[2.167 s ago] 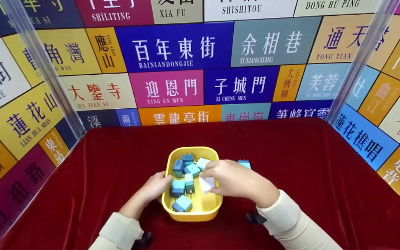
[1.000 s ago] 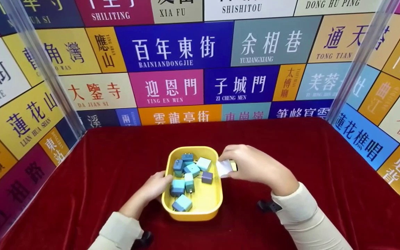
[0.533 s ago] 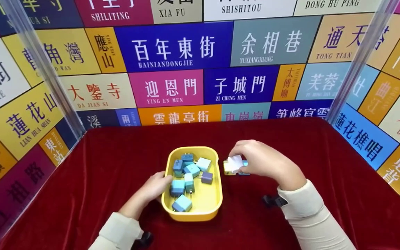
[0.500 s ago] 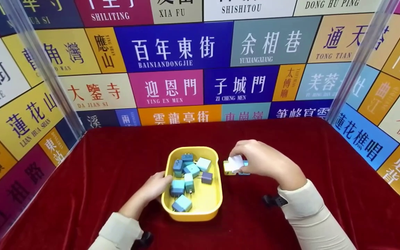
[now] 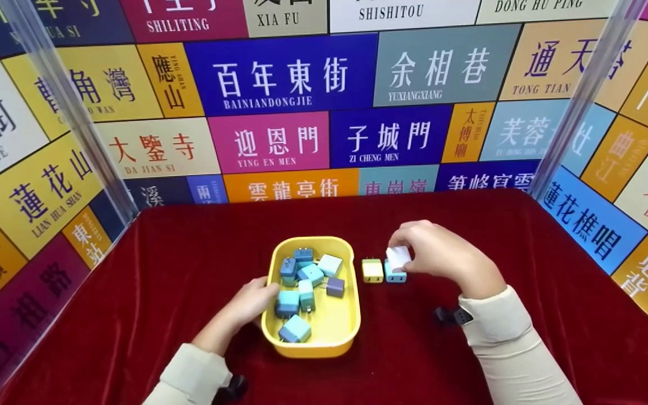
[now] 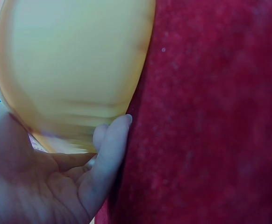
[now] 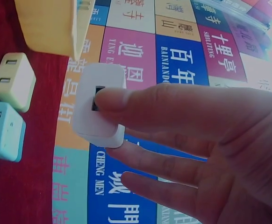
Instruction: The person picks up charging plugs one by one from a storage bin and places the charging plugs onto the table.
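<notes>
A white USB charger (image 7: 91, 109) is pinched in my right hand (image 5: 442, 253), its dark port partly under the thumb in the right wrist view. It hangs above a light-blue USB charger (image 5: 396, 275), which stands beside a pale-yellow USB charger (image 5: 372, 271) on the cloth. My left hand (image 5: 251, 301) holds the left side of a yellow plastic bin (image 5: 311, 351), thumb at the rim. In the left wrist view its fingers (image 6: 110, 154) lie against the bin's outer wall. Inside the bin are several blue and teal chargers (image 5: 296, 329) and a purple one (image 5: 335, 287).
Dark red velvet cloth (image 5: 200, 242) covers the table, spreading around the bin on all sides. Behind it rises a wall of colourful street-name panels (image 5: 282, 76). Transparent upright posts (image 5: 583, 101) stand at the back corners.
My right hand has carried the white charger out of the bin and rightward, past the pale-yellow charger to above the light-blue one. The purple charger came into sight. Left hand and bin stay put.
</notes>
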`<state>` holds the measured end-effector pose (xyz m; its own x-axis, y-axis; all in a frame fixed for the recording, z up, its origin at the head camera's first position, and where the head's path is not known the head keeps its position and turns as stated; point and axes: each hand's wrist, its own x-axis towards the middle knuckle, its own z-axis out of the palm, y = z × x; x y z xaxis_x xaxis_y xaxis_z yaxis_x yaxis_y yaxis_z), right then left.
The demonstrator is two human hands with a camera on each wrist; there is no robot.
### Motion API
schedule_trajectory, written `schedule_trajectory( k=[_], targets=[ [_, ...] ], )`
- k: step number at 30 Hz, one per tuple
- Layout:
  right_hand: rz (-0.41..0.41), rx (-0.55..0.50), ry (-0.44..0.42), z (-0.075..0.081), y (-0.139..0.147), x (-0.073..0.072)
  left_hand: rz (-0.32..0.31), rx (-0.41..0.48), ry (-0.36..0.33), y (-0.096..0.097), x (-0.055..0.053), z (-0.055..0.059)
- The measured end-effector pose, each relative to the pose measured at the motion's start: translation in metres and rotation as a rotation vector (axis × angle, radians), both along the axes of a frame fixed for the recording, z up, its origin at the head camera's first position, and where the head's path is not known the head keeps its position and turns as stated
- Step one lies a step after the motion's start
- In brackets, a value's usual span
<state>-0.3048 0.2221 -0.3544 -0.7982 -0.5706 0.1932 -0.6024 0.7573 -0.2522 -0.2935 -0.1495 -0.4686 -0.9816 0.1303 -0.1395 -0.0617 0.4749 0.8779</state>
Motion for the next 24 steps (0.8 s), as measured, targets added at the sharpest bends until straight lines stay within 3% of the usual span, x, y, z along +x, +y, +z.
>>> schedule_trajectory(
  k=[12, 24],
  targets=[
    [-0.068, -0.006, -0.09, -0.009, 0.014, -0.012, -0.002, 0.009, 0.0, 0.0, 0.0, -0.001],
    [-0.078, 0.011, -0.122, -0.02, 0.024, -0.024, -0.005, 0.01, 0.0, -0.001, 0.0, -0.002]
  ],
)
